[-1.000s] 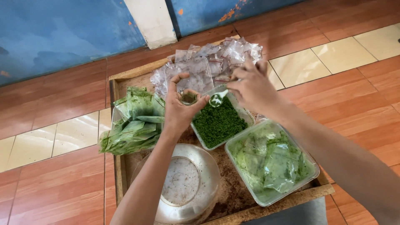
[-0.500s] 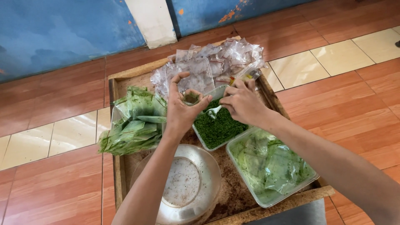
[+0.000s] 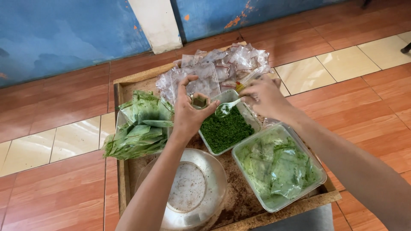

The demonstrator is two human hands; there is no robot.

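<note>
Green powder is going by small plastic spoon (image 3: 223, 109), pinched in the right hand (image 3: 264, 97), into a small clear bag (image 3: 199, 101) the left hand (image 3: 188, 116) is pinching open; next, tipping it steadily.

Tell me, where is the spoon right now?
In the head view the spoon is in the right hand, its bowl above the tub of chopped greens, beside the small bag in the left hand.

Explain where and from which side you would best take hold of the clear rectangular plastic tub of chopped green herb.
Grip the clear rectangular plastic tub of chopped green herb by its near short rim, from above. That edge looks free; the other clear tub crowds its right side, and both hands work over the far end.
</note>
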